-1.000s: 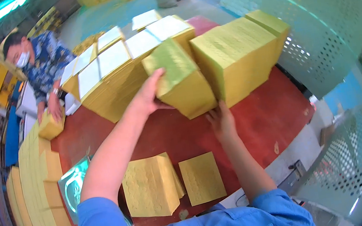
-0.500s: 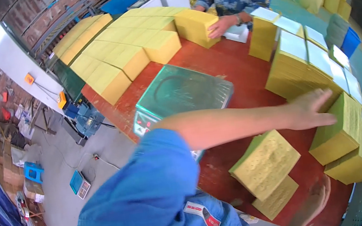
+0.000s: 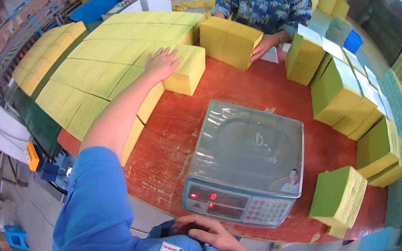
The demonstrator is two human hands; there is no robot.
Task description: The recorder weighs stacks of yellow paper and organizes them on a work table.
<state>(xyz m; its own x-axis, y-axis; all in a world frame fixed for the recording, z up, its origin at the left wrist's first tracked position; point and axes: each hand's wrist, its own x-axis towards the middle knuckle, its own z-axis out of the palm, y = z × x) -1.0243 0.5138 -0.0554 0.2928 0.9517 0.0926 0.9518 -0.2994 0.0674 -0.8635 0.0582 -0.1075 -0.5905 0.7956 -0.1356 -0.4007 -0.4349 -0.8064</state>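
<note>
My left hand [image 3: 161, 65] stretches forward over the large bank of yellow paper stacks [image 3: 103, 52]. Its fingers are spread, palm down, on top of a yellow paper stack [image 3: 186, 70] at the bank's near right corner. My right hand [image 3: 210, 231] is close to my body, at the near edge of the digital scale [image 3: 251, 154]. Its fingers are loosely bent and apart, with nothing seen in them. The scale has a bare, film-covered top and a lit red display. To its right, a yellow paper stack [image 3: 337, 196] leans on a smaller yellow piece [image 3: 336, 232].
Across the red table [image 3: 166, 171], a person in a camouflage shirt [image 3: 266, 3] holds a yellow paper stack [image 3: 230, 39]. More stacks with white tops [image 3: 342, 90] line the right edge. A blue stool [image 3: 16, 237] stands on the floor at left.
My left hand has swung from the stacks at right to the bank at left. My right hand has come from the lower right toward my body. The view has turned.
</note>
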